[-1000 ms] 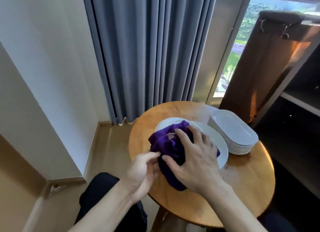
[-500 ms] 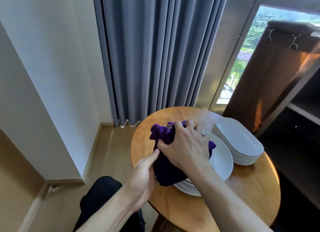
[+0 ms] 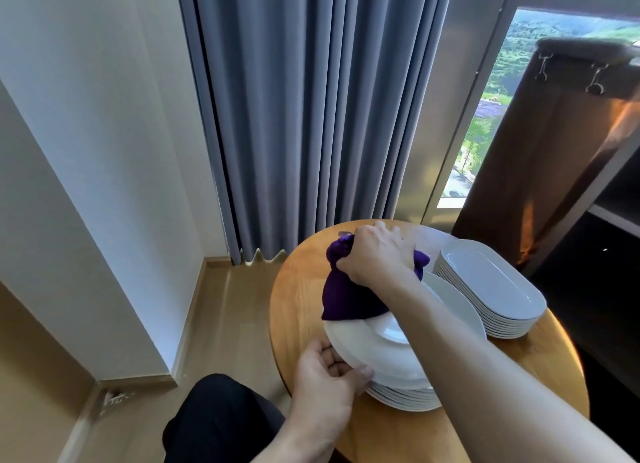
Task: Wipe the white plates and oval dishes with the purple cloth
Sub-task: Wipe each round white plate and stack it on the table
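- Since the earlier frames of the head view, the right hand [image 3: 377, 255] is seen carried away from the body to the far side of the plates, with the purple cloth [image 3: 346, 296] bunched in it. The left hand [image 3: 329, 369] is shifted from beside the cloth to the near rim of the top plate [image 3: 374, 355], which is now tilted up off its pile.
- The hands are held well apart. The right one is clenched round the bunched cloth at the plate's far edge. The left one is clamped on the near rim, thumb laid over the top and fingers curled beneath.
- The cloth is draped from under the right hand back toward the left hand, over the far part of the top plate.
- Just below the left hand's thumb, the remaining round plates [image 3: 405, 398] are stacked under the lifted one. Just beyond the right forearm, the oval dishes [image 3: 491, 282] are piled, touched by neither hand. Both piles are borne by the wooden table [image 3: 298, 289].
- The task is judged to be at an early stage: one round plate is being wiped, and no separate pile of finished pieces is seen. The rest of the round plates and the whole pile of oval dishes are judged to be left.
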Tool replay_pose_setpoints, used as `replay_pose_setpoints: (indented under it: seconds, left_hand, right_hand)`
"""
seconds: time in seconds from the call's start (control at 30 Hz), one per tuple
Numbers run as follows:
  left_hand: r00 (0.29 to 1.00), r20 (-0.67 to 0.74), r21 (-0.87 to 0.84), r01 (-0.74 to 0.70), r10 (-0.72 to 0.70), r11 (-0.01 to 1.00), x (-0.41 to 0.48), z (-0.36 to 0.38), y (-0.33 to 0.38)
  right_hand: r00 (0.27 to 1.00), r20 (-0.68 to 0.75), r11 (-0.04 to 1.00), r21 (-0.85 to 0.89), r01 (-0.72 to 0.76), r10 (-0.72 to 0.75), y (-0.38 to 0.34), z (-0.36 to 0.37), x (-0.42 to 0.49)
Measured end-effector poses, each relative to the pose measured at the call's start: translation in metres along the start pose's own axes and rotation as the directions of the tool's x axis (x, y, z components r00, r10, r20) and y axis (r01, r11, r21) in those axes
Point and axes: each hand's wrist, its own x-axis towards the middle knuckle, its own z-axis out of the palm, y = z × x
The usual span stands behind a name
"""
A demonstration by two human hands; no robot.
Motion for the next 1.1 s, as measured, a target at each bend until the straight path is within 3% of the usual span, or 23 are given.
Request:
replay_pose_setpoints:
  seconds: [0.17,0.37,0.5,0.6,0.7,0.8,1.0,1.1]
  left_hand:
    - [1.0,0.008,-0.059,0.0,0.0,0.998,-0.001,-0.003,-0.002]
    - [0.999,0.036,-0.048,-0.032,0.034,0.998,0.0,-0.003,-0.003]
    - [0.999,0.028,-0.029,-0.042,0.043,0.999,0.002,-0.003,-0.004]
    - [0.997,0.04,0.035,-0.065,0.064,0.997,0.001,-0.002,-0.004]
    - [0.998,0.035,0.102,-0.057,0.053,0.993,0.003,-0.004,-0.004]
    - [0.999,0.033,0.14,-0.025,0.02,0.99,0.004,-0.006,-0.003]
    - [0.998,0.028,0.149,-0.056,0.053,0.987,0.005,-0.003,-0.001]
    - [0.995,0.057,0.136,-0.084,0.077,0.987,0.004,-0.004,0.0]
  right_hand:
    - [0.995,0.076,0.997,0.039,-0.072,0.069,0.031,-0.012,0.01]
    - [0.991,-0.122,0.999,0.014,-0.049,0.05,0.067,0.004,-0.043]
    - [0.998,0.001,0.996,-0.055,-0.07,0.07,0.075,-0.007,-0.072]
    - [0.996,0.073,0.997,-0.059,0.052,-0.047,0.064,-0.019,-0.087]
    - [0.975,0.109,0.98,0.054,0.19,-0.195,0.036,-0.021,-0.089]
    - [0.959,0.033,0.952,0.131,0.275,-0.282,0.012,-0.01,-0.074]
    - [0.976,-0.195,0.993,0.044,0.11,-0.1,0.042,0.009,-0.039]
    - [0.982,-0.176,0.996,0.076,-0.052,0.065,0.076,0.011,-0.037]
